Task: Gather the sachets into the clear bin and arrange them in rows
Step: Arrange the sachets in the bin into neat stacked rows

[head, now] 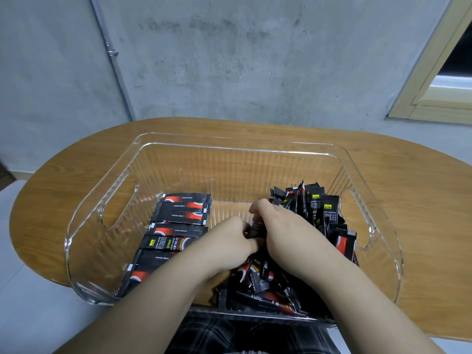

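A: While both hands sit inside the bin (231, 149), what does each grip show?

B: The right hand (279, 226) has its fingers curled round a small bundle (258, 229) of dark sachets at the middle of the bin. The left hand (229, 241) meets it there, fingers bent onto the same bundle from the other side.

A: And the other sachets?

B: A row (176, 226) of them lies flat along the left part of the floor of the bin, one behind the other, long sides touching. A loose pile (316, 215) fills the right part, some standing on end against the right wall, others tumbled under the right forearm toward the near wall.

A: Where does the bin stand?

B: On the desk (408, 175), a wooden oval, with its near wall at the near edge of the desk. A handle cut-out shows in each side wall. Behind the desk is a grey wall (229, 60), and a window frame (434, 85) shows at the upper right.
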